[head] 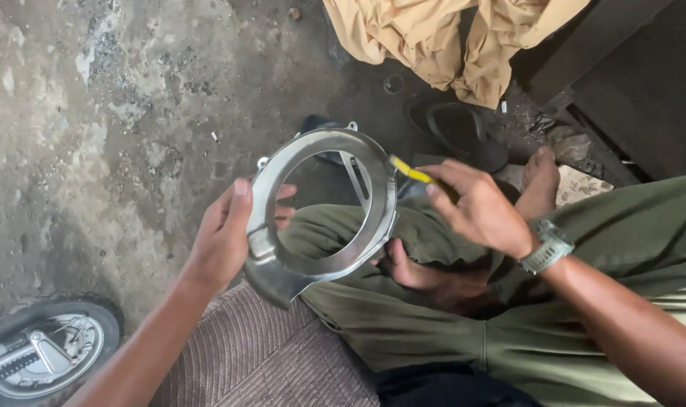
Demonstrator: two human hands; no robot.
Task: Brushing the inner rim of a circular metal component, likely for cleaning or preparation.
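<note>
Two hands work on a grey metal ring cover [320, 211] held up over the person's crossed legs, above the concrete floor [94, 136]. Left hand [226, 237] is clamped on the cover's left rim, thumb on the front and fingers behind; right hand [482, 207] is closed around a yellow-handled tool [411, 172] whose tip touches the cover's right rim. A wheel [49, 350] lies at the floor's lower left edge, a tan cloth [433, 38] and black sandal [463, 132] beyond the knees.

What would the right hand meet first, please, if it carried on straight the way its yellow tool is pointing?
The right hand points its yellow tool up and to the left, and the tip already sits at the rim of the metal ring. It would most likely meet that rim first, though depth is hard to judge.
</note>
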